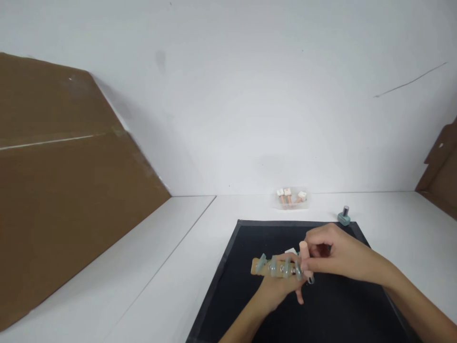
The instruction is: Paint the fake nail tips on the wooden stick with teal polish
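My left hand [276,290] is closed around a tan wooden strip [256,267] held above the black mat [221,295]. Several pale blue-green pieces [273,267] sit in a row along the strip. My right hand [333,255] is pinched at the strip's right end, on one of those pieces near a pink peg-like part [303,255]. What exactly lies between the right fingers is hidden.
A small clear tray [291,199] with several pink and white pieces stands at the back of the white table. A teal block with a dark metal stud [344,216] sits by the mat's far right corner. Brown cardboard panels [60,190] flank both sides.
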Action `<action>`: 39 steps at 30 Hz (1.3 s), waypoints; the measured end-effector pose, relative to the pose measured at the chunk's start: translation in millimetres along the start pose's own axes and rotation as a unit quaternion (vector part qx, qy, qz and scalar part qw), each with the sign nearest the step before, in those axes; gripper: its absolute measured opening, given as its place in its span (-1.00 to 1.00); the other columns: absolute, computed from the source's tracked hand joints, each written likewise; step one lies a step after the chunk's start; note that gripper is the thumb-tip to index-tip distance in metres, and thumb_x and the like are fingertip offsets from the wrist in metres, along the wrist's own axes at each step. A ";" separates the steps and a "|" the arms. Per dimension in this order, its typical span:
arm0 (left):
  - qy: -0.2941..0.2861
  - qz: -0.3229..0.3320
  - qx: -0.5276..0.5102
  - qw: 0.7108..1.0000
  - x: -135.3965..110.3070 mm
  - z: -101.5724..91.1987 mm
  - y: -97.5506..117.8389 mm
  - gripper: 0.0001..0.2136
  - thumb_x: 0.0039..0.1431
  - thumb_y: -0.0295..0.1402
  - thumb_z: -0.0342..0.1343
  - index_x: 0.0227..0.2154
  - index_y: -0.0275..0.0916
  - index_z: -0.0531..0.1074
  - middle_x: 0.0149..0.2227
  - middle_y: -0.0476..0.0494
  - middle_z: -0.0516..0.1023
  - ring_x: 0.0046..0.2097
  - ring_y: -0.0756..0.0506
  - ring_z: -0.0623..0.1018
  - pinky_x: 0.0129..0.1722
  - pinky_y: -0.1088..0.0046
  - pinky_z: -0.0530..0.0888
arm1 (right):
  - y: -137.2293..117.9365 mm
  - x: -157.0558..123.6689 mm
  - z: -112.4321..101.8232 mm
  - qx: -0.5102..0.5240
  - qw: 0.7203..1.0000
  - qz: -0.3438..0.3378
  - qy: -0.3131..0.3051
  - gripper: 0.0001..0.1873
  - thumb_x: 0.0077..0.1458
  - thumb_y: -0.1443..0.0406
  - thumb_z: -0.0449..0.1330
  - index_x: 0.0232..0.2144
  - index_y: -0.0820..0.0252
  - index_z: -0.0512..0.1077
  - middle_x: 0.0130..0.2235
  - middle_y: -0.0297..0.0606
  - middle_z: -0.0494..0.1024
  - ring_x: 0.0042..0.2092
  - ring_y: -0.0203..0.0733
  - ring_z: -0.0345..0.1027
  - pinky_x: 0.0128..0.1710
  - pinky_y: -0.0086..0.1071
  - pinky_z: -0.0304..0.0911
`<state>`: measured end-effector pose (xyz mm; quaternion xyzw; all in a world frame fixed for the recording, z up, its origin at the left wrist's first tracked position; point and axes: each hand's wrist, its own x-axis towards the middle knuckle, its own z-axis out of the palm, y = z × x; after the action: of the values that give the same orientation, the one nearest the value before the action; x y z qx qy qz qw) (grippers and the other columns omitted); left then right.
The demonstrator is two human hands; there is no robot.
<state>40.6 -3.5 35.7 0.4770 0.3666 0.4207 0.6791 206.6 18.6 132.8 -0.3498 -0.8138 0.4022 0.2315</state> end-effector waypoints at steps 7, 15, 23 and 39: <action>-0.019 0.000 -0.017 1.000 -3.3 -1.4 -3.2 -0.66 -0.28 -0.21 0.33 -0.56 -0.32 0.33 -0.65 0.07 0.37 -0.71 0.13 0.31 -0.73 0.61 0.35 | 4.7 -0.5 4.0 -0.031 0.996 0.018 0.087 -0.74 0.11 0.25 0.14 -0.57 0.24 0.41 -0.59 -0.44 0.22 -0.53 -0.37 0.02 -0.54 -0.45 -0.03; -0.009 0.006 -0.015 1.000 0.4 0.4 0.5 -0.66 -0.26 -0.21 0.33 -0.59 -0.31 0.29 -0.69 0.12 0.31 -0.70 0.13 0.31 -0.72 0.61 0.37 | -2.3 0.4 1.9 -0.015 1.000 -0.002 0.006 -0.62 0.02 0.27 0.21 -0.71 0.21 0.17 -0.60 -0.46 0.17 -0.54 -0.39 0.05 -0.57 -0.49 -0.03; -0.021 0.007 -0.027 0.999 -3.2 -1.5 -3.5 -0.69 -0.26 -0.24 0.32 -0.56 -0.32 0.33 -0.68 0.09 0.35 -0.71 0.12 0.31 -0.74 0.61 0.35 | 2.1 -0.7 4.7 -0.065 0.993 0.016 0.093 -0.73 0.09 0.24 0.16 -0.60 0.22 0.37 -0.60 -0.46 0.17 -0.54 -0.36 0.02 -0.55 -0.45 -0.03; -0.020 0.003 -0.028 0.999 -3.8 -2.3 -3.0 -0.68 -0.27 -0.24 0.33 -0.56 -0.32 0.33 -0.67 0.08 0.37 -0.71 0.13 0.31 -0.73 0.61 0.35 | 3.0 0.9 4.7 -0.063 0.994 0.014 0.092 -0.72 0.08 0.26 0.15 -0.63 0.22 0.36 -0.61 -0.45 0.19 -0.55 -0.37 0.03 -0.56 -0.46 -0.03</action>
<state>37.8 -6.8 32.5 0.4670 0.3394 0.4232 0.6983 204.0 18.3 127.7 -0.4107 -0.8077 0.3192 0.2775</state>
